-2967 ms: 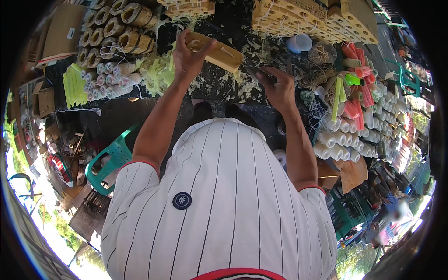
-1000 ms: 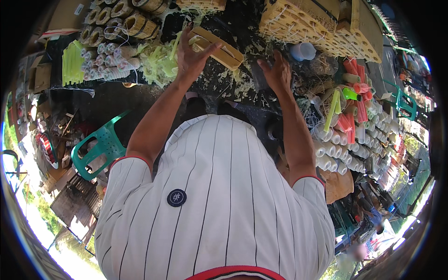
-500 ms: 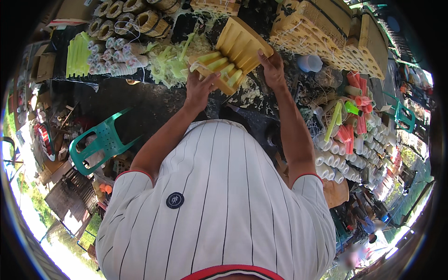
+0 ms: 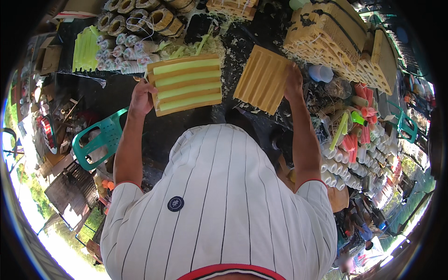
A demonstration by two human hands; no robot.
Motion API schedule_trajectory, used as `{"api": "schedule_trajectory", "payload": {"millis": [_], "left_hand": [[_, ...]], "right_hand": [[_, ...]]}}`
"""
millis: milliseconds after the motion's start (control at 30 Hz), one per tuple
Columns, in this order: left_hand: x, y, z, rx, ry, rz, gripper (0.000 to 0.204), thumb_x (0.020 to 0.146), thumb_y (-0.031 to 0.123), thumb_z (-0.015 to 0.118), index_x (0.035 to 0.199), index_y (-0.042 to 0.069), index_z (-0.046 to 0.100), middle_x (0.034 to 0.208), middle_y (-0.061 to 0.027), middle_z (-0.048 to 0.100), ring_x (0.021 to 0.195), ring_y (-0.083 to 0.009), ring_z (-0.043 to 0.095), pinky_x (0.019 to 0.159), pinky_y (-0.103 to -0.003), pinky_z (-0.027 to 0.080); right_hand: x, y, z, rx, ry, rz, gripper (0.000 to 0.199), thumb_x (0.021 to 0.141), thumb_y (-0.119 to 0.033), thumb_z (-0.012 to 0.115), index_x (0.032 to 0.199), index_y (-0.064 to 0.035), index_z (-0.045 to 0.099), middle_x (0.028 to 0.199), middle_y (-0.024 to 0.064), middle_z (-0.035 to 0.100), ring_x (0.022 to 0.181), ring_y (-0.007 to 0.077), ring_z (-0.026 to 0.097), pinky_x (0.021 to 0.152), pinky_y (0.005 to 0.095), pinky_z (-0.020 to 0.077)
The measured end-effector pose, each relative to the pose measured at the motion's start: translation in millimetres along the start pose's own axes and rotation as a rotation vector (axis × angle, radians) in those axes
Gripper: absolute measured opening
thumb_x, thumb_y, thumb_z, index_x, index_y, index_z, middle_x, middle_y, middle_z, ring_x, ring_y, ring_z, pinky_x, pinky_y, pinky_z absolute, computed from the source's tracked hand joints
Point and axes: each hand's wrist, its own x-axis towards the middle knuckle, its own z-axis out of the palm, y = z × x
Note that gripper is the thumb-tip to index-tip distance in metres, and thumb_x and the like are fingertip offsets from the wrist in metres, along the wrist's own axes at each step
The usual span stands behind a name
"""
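Two halves of a tan grooved mould are held apart above the dark table. My left hand is closed on the left edge of one mould half. Several pale green sticks lie side by side in that half's grooves. The other mould half has bare grooves facing up and sits tilted. My right hand is closed round its right edge; some of the fingers are hidden beneath it.
Pale green shavings lie behind the left half. Beyond are green sticks, wrapped bundles and hollow brown tubes. Strapped perforated blocks, a translucent cup and pale rolls stand right; a green chair left.
The two mould halves, touching at an angle before, are now apart. My left hand has carried its half left and laid it flatter; my right hand has moved the other right.
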Motion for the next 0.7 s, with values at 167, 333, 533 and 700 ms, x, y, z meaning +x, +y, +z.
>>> {"api": "schedule_trajectory", "payload": {"millis": [167,333,533,700], "left_hand": [[73,4,-10,0.249,-0.080,-0.161,0.051,0.076,-0.002,0.065,0.127,-0.008,0.059,0.111,-0.0150,0.069,0.096,-0.0250,0.072,0.088,-0.039,0.060],[141,-14,-5,0.483,-0.183,-0.257,0.028,0.075,-0.001,0.069,0.103,-0.005,0.065,0.095,-0.0110,0.067,0.081,-0.0199,0.069,0.072,-0.034,0.058],[184,-20,15,0.803,-0.286,-0.281,0.015,0.077,0.002,0.073,0.090,-0.001,0.066,0.083,-0.0034,0.063,0.067,-0.0099,0.059,0.056,-0.030,0.049],[208,-9,35,0.693,-0.536,-0.328,0.033,0.082,0.001,0.071,0.113,-0.009,0.068,0.097,-0.0061,0.067,0.086,-0.0134,0.065,0.077,-0.029,0.055]], "right_hand": [[15,16,-19,-0.239,0.092,0.213,0.056,0.110,-0.049,0.048,0.133,0.0014,0.057,0.118,0.0156,0.064,0.105,0.0284,0.065,0.087,0.0479,0.0539],[1,-1,-21,-0.928,0.198,0.209,0.056,0.104,-0.044,0.058,0.134,0.0035,0.058,0.122,0.0214,0.065,0.107,0.0367,0.066,0.094,0.0501,0.0531],[-73,-36,95,-1.334,0.266,-0.387,0.055,0.092,-0.033,0.077,0.131,0.0024,0.063,0.130,0.0257,0.067,0.124,0.0393,0.063,0.106,0.0482,0.0497],[-24,-48,217,-0.897,-0.321,-0.634,0.055,0.090,-0.040,0.079,0.125,0.0023,0.070,0.129,0.0254,0.068,0.124,0.0417,0.063,0.106,0.0469,0.0502]]}}
